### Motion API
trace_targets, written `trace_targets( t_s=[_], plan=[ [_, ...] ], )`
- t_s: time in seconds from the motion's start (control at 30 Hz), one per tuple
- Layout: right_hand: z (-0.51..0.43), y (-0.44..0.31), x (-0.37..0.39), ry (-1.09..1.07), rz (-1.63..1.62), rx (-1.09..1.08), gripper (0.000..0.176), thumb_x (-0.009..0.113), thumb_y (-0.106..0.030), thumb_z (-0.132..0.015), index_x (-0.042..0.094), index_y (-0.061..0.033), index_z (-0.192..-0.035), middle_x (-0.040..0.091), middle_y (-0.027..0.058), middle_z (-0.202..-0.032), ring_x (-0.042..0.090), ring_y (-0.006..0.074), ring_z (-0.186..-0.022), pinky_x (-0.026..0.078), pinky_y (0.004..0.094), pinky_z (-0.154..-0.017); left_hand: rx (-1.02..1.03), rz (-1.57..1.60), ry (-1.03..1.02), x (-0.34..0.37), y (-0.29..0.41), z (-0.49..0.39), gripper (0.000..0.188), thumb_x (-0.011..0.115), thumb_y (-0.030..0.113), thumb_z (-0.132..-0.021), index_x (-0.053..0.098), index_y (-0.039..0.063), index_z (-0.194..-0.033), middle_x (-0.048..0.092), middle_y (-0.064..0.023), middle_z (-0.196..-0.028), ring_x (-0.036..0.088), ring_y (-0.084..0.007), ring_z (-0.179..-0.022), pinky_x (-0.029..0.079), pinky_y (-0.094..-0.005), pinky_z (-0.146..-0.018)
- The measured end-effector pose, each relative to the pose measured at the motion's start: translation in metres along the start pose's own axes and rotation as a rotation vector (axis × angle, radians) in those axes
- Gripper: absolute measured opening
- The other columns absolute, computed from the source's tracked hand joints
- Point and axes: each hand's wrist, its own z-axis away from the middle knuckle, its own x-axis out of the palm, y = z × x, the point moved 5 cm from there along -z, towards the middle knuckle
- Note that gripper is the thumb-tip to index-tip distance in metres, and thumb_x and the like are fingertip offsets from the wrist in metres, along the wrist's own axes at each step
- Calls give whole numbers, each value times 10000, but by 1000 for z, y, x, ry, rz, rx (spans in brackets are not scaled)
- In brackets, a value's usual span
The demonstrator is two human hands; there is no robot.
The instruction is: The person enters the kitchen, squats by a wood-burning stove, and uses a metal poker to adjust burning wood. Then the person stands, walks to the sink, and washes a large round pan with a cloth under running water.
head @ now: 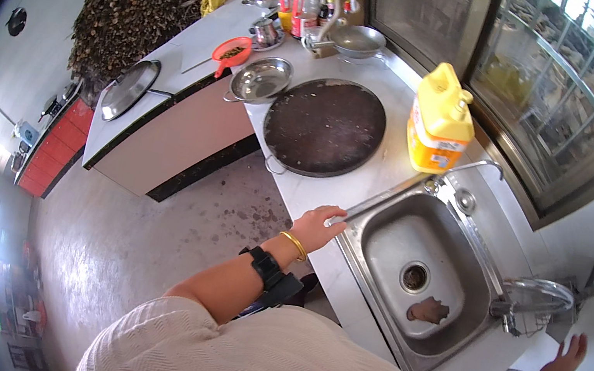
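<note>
My left hand (318,227), with a gold bangle at the wrist, hovers by or rests at the near left rim of the stainless steel sink (396,226); whether it touches cannot be told. It holds nothing, fingers apart. My right hand (564,360) is raised at the far right, beyond the sink, fingers spread and nothing in it. A brown scrap or cloth (428,310) lies in the basin beside the drain (415,277). A yellow pump jug (441,121) stands behind the sink. Left of it, a round dark board (325,126) lies on the white counter.
A steel basin (261,80), a red plastic strainer (232,52) with food bits and a wok (358,40) sit farther along the counter. Bottles (304,13) stand by the wall. A large steel lid (130,90) lies at the counter's far left. A metal rack (531,319) holds items right of the sink.
</note>
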Motion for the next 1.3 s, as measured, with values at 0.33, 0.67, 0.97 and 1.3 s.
trace_targets(
  t_s=[0.33, 0.67, 0.97, 1.3],
  plan=[
    [253, 1, 13, 237, -7, 358, 265, 544, -197, -886, 538, -93, -1130, 558, 21, -1038, 522, 135, -966, 402, 303, -798, -620, 67, 500, -151, -198, -113, 656, 693, 398, -802, 489, -33, -1252, 599, -212, -1140, 599, -323, -1032, 494, -404, -859],
    [346, -70, 124, 84, 118, 330, 245, 557, -134, -862, 565, -52, -1093, 566, 33, -1067, 565, 133, -913, 446, 254, -701, -749, 759, 226, -144, -238, -146, 363, 735, 390, -802, 598, 65, -889, 502, -35, -696, 491, -164, -577, 404, -331, -486],
    [282, -18, 138, -467, 402, 370, 240, 602, -200, -859, 595, -21, -1018, 611, 41, -848, 589, 123, -749, 478, 259, -603, -766, 1166, 50, -89, -182, -84, 227, 764, 203, -815, 545, 155, -773, 359, 46, -601, 292, -72, -461, 293, -228, -442],
    [237, 182, 239, -1566, 1260, 168, 371, 631, -269, -775, 613, -60, -1081, 644, 145, -982, 630, 297, -809, 539, 388, -690, -810, 1094, 67, -43, -125, 77, 248, 718, 228, -858, 513, 169, -732, 364, 59, -581, 315, -64, -484, 286, -221, -468]
  ],
)
